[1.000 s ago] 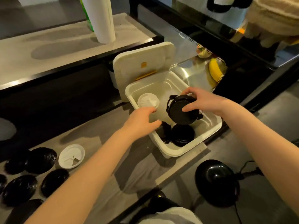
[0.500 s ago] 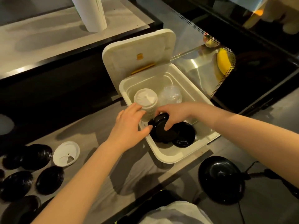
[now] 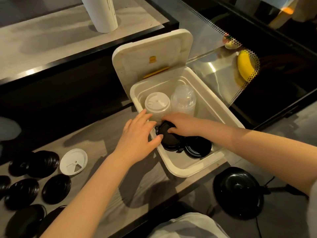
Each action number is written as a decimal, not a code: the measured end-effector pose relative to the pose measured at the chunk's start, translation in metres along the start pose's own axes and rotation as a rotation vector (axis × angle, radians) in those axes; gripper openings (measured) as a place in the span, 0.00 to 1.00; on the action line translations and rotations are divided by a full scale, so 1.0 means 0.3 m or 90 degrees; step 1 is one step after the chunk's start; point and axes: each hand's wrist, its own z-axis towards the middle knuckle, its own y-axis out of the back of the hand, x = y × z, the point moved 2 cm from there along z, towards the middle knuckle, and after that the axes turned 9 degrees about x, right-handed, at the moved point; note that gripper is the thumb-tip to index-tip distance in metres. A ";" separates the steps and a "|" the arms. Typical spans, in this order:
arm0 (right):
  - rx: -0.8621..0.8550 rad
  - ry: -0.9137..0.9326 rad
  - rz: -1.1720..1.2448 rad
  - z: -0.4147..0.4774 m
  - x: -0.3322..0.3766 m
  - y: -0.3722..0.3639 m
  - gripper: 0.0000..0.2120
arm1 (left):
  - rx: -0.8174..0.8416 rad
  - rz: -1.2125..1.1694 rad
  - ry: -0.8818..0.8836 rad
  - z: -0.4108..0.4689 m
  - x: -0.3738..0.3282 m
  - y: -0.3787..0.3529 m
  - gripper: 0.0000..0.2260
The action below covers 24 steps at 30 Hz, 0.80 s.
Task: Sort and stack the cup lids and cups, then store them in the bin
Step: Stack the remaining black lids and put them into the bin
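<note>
Step in hand, as judged: black lid stack (image 3: 169, 137) is being seated in bin (image 3: 221, 109), near-left corner. It sits just in front of white lid stack (image 3: 157, 104) and against second black stack (image 3: 198, 148).

Hands:
- right hand (image 3: 181, 124) is curled over the stack top, so it's gripped from above.
- left hand (image 3: 137, 140) is open and nothing is gripped. Fingers are laid toward the white lid stack, thumb tip on the black stack's rim.

Can't be told whether the stack base is flat on the bin floor yet, as it's hidden by the hands.

To be done well:
- Stack should be lowered level w/ the edge kept off the second black stack, else a lean is likely.
- White lid stack should be steadied by the left hand. It's tall and easily tipped into clear dome lids (image 3: 183, 100) behind.
- Grip is best released only once the base is felt down, then fingers lifted straight up so top lids aren't dragged.

Left to do: black lid piles (image 3: 42, 163) and single white lid (image 3: 73, 161) are out on bench (image 3: 103, 152). Approx half done.
</note>
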 end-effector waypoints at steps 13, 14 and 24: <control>0.001 -0.120 -0.046 -0.171 -0.115 0.071 0.13 | 0.331 0.305 -0.143 0.224 -0.170 -0.016 0.15; 0.054 -0.130 -0.066 -0.174 -0.121 0.055 0.16 | 0.361 0.315 -0.147 0.247 -0.181 -0.031 0.16; 0.223 -0.169 -0.235 -0.148 -0.135 -0.023 0.17 | 0.389 0.364 -0.147 0.327 -0.176 -0.075 0.18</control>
